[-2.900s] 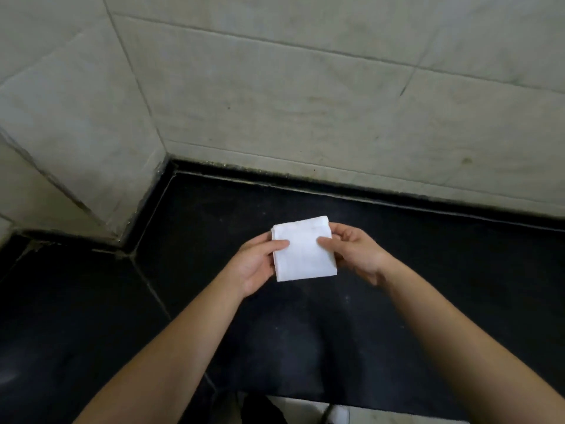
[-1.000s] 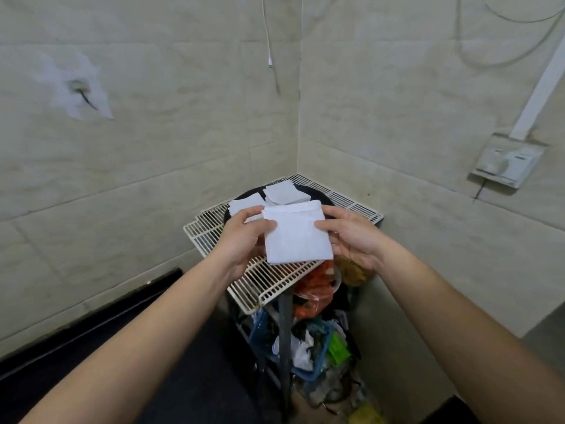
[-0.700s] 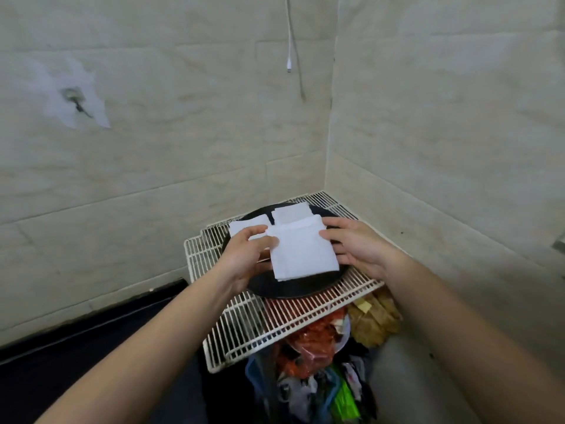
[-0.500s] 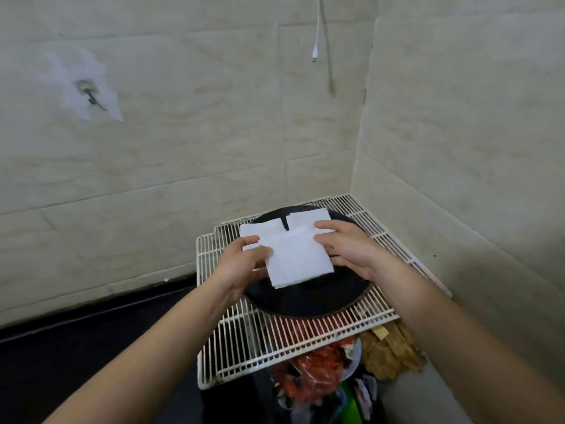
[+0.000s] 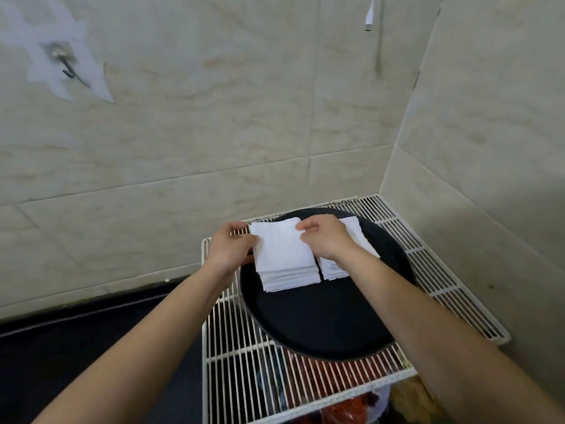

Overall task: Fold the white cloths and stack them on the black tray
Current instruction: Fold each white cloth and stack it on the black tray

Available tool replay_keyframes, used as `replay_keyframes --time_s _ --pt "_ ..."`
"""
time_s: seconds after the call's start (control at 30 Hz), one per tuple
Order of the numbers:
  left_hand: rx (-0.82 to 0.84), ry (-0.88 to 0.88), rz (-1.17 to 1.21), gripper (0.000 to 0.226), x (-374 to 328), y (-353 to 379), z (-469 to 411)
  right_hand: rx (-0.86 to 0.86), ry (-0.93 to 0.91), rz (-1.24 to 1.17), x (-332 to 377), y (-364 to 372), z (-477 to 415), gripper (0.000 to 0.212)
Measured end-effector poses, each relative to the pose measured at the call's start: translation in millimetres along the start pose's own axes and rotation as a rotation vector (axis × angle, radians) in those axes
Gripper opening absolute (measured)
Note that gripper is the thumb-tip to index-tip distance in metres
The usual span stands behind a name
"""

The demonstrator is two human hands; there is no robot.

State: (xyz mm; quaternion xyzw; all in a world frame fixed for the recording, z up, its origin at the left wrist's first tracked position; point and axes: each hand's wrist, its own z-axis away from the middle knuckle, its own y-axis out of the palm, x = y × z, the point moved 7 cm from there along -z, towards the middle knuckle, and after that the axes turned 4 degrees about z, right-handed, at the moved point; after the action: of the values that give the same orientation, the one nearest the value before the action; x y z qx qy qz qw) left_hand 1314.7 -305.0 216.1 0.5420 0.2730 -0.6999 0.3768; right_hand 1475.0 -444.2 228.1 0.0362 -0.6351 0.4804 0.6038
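No legible text or labels anywhere.

White cloths (image 5: 282,255) — black tray (image 5: 321,319)

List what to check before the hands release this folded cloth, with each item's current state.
1. Top cloth lies over the left stack on the black tray: ok.
2. Top cloth's edges flush with that stack: cannot tell.
3. Left hand and right hand both grip the top cloth: ok.
4. Right stack stands apart from the left stack, a dark gap between: ok.
5. Black tray sits wholly on the wire rack: ok.
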Motion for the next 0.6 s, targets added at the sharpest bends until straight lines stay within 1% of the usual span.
replay_keyframes --time_s 0.07,0.13,0.3,0.43,0.5,0.53,0.6 --pt "0.017 -0.016 -0.012 0.028 6.2 0.9 -2.9 -0.001 0.013 0.06 -1.0 2.1 -1.0 0.028" --pt "0.037 -0.028 -0.022 0.028 11.5 1.2 -5.7 0.0 0.014 0.107 -1.4 1.5 -0.4 0.03" --pt "0.089 -0.008 -0.092 0.022 16.3 4.7 -9.9 -0.021 0.02 0.176 -2.7 -3.1 0.8 0.033" --pt "0.089 -0.008 -0.129 0.022 24.5 4.6 -10.2 -0.044 -0.016 0.215 -3.4 -2.4 3.6 0.033" --pt "0.035 0.034 -0.163 0.027 25.3 0.6 -9.0 -0.059 -0.057 0.228 -0.9 -4.5 9.4 0.03" --pt "-0.011 0.082 -0.211 0.033 23.4 -2.4 -8.0 -0.081 -0.081 0.226 -0.1 -7.5 12.7 0.028" --pt "-0.069 0.183 -0.309 0.045 17.3 -5.2 -4.1 -0.198 -0.136 0.166 0.1 -21.3 21.4 0.024"
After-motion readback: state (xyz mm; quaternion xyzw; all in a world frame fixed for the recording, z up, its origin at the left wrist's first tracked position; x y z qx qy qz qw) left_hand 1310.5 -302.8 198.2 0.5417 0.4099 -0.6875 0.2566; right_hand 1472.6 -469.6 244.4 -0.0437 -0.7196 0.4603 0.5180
